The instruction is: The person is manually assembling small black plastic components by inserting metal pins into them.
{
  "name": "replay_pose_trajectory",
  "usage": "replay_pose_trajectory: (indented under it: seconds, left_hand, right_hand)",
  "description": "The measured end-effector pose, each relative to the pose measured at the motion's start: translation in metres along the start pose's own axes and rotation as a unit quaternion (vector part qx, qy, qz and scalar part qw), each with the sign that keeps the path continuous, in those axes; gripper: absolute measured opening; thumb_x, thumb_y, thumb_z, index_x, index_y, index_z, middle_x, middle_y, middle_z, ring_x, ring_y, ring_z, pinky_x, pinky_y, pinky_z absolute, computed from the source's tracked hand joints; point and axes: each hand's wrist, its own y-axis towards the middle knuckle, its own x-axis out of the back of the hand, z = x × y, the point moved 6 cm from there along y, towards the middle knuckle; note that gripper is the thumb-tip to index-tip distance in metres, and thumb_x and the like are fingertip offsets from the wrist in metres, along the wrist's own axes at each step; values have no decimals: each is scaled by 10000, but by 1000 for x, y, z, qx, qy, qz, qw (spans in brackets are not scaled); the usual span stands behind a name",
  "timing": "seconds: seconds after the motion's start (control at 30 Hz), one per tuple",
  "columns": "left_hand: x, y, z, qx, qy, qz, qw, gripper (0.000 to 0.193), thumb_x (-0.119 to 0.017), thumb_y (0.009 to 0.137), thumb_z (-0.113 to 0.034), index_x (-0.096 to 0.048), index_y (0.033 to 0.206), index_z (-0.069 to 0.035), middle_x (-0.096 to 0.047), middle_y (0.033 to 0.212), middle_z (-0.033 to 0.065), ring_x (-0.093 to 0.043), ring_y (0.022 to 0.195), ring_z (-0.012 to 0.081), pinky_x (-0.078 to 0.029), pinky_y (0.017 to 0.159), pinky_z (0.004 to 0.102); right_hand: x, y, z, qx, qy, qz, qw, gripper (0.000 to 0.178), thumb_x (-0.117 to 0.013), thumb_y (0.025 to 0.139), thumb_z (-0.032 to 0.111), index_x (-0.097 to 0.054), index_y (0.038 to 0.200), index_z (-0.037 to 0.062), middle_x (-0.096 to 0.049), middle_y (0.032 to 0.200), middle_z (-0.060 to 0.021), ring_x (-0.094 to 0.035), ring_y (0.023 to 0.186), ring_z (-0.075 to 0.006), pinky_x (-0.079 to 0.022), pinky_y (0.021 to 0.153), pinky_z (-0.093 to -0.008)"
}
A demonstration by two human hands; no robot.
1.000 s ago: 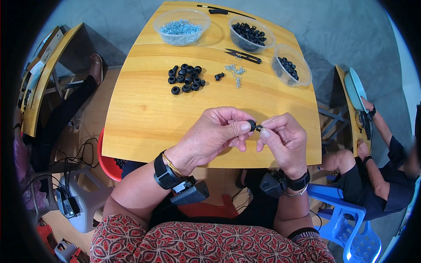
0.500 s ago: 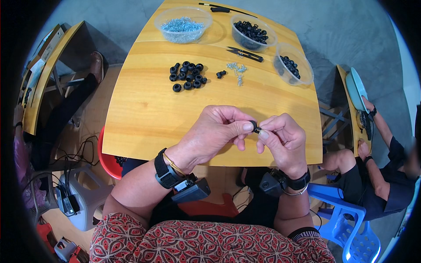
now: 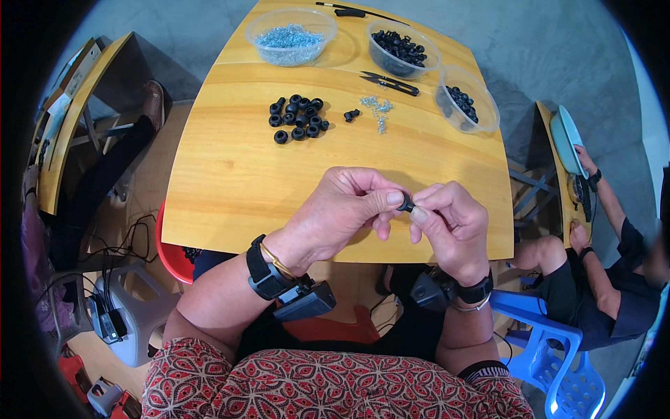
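Note:
Above the near edge of the table (image 3: 230, 202), my two hands meet fingertip to fingertip. My left hand (image 3: 349, 213) pinches a small round black plastic part (image 3: 405, 203) between thumb and forefinger. At its right side my right hand (image 3: 453, 227) is closed in a pinch, its fingertips against the same part; they hide whatever smaller piece may be there. Ahead lies a loose group of similar round black parts with holes (image 3: 299, 120). To its right are a few smaller black pieces (image 3: 352, 115) and a scatter of tiny clear pieces (image 3: 379, 106).
Black thread snips (image 3: 389, 84) lie behind the clear pieces. Three clear tubs stand farther back: one with bluish bits (image 3: 287, 37), two with black parts (image 3: 401, 50) (image 3: 462, 105). A red basin (image 3: 171, 248) is below the left edge. People sit at side tables.
Both hands stay nearly in place, still pinching. The black part between them has turned slightly, and the dark piece at its right side shows less than before.

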Motion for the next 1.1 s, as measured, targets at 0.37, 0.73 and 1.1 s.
replay_pose_trajectory:
  seconds: [0.37,0.73,1.1]
  left_hand:
    - [-5,-3,-11,-75,70,-27,994,83,-585,813,-52,-615,841,20,-604,700,64,-533,534,84,-436,481,192]
    - [-8,-4,-16,-119,133,-24,984,76,-568,815,-26,-609,850,28,-605,712,65,-539,525,79,-433,460,188]
    - [-4,-5,-20,-152,128,-58,978,43,-592,790,0,-588,825,25,-604,695,74,-556,539,92,-441,458,193]
  right_hand:
    - [-2,0,-11,-74,157,-40,984,53,-525,814,-9,-471,814,-14,-541,740,-75,-526,551,-103,-449,465,-214]
    - [-5,1,-18,-39,184,-42,981,72,-530,824,4,-460,807,-3,-531,731,-78,-522,564,-107,-458,476,-229]
    - [-7,3,-17,-14,189,-47,981,81,-526,831,5,-447,818,6,-521,760,-79,-520,592,-110,-461,486,-230]
